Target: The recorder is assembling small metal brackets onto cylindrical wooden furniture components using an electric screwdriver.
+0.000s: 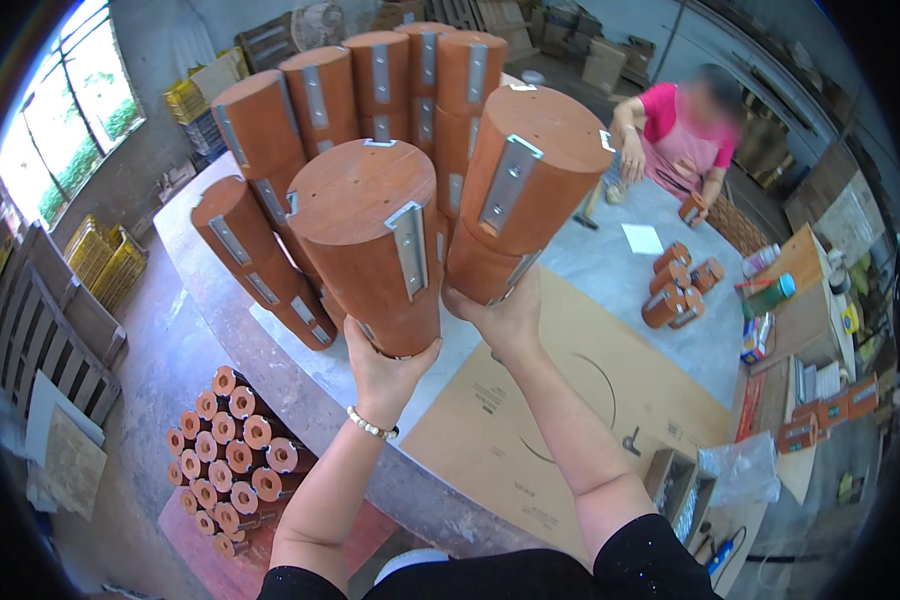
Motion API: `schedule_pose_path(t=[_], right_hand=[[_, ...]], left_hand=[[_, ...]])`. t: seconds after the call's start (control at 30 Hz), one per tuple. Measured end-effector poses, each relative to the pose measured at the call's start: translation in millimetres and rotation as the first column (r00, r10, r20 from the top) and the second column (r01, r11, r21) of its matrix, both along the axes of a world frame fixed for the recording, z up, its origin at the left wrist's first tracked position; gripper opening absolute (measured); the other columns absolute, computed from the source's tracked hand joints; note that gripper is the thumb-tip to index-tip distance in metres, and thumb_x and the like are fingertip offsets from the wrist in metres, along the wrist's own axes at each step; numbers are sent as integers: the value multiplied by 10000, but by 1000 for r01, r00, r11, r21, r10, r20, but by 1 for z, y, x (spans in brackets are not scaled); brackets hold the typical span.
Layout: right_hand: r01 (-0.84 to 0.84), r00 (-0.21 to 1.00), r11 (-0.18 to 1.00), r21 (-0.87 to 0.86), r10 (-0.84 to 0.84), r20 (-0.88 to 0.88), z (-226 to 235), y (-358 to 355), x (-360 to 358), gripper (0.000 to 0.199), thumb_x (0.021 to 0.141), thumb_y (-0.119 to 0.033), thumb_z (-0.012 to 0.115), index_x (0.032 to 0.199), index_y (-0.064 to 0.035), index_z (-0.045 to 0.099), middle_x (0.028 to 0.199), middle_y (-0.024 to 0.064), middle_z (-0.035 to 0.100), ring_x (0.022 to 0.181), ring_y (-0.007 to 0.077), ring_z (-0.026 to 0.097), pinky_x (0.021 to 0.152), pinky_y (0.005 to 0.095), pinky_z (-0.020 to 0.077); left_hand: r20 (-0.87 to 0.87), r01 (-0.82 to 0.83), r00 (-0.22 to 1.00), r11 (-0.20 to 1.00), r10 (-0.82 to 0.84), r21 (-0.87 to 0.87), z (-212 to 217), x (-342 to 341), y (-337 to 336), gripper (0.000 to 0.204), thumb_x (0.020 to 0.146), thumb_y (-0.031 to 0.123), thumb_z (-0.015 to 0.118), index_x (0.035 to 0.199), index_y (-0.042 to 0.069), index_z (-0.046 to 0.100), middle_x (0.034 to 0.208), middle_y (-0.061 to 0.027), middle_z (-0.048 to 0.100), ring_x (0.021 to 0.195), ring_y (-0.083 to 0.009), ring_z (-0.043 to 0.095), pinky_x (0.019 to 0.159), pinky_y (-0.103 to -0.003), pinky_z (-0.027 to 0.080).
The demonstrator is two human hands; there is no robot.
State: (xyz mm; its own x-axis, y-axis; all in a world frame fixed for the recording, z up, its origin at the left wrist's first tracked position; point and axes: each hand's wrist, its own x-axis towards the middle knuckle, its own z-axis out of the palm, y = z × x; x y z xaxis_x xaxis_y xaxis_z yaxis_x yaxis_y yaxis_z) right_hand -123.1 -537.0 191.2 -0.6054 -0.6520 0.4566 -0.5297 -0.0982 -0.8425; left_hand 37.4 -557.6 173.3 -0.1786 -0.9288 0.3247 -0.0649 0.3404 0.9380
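The left hand (385, 370) is wrapped around the base of a left stack of reddish-brown cylinders (365, 240) with flat tops and metal plates let into the sides. The right hand (505, 315) grips the base of a similar right stack (535, 165), just beside it, tilted outward. Both stacks are in front of the person, above the grey-topped bench (240, 335); whether their undersides touch it is hidden.

At far left, a slatted wooden pallet (45, 335) leans near yellow plastic crates (105, 260). Below the bench's left side, a pile of reddish-brown cylinders with hollow centres (238, 456) lies above a red board (350, 540). Behind the held stacks, more reddish-brown stacked cylinders (377, 75) stand in a curved row.

Rightward, a flat brown cardboard sheet (480, 440) covers part of the bench under the right forearm. Farther back lie a hammer (588, 212) and a white paper square (642, 238). Across the bench, a co-worker in pink (685, 130) holds a small reddish-brown cylinder (691, 208); several small cylinders (670, 285) stand grouped nearer. At right is a green bottle (770, 295).
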Motion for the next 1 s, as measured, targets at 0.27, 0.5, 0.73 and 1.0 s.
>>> schedule_pose_path(t=[0.27,0.5,0.73,1.0], right_hand=[[83,994,979,185,-93,51,-28,143,-28,655,595,-176,810,1133,-27,467,1096,92,557,1019,203,565,832,340,479],[60,995,934,353,-82,48,-74,268,-24,670,728,-253,674,1283,-85,337,1296,111,418,1203,243,410,956,375,381],[-123,883,973,197,16,470,-131,356,-7,575,899,-446,395,1377,-168,237,1387,64,345,1300,255,289,1064,450,254],[-173,699,966,194,-19,715,-191,412,-18,595,885,-421,437,1379,-163,228,1407,68,310,1296,256,294,1052,433,280]], left_hand=[[95,172,982,982,-164,-83,-37,-25,45,599,604,100,810,1093,-24,487,1019,-120,595,952,-199,597,819,-332,484],[377,525,777,850,-505,56,-83,-45,121,757,687,198,758,1307,54,349,1301,-108,451,1154,-230,484,939,-377,416],[-359,841,506,355,-784,409,-166,-55,185,553,908,387,424,1350,86,284,1399,-86,332,1307,-225,281,1074,-397,239],[-804,805,548,-116,-231,581,-165,-96,247,764,627,148,796,1237,36,350,1214,-119,485,1115,-236,502,917,-360,441]])
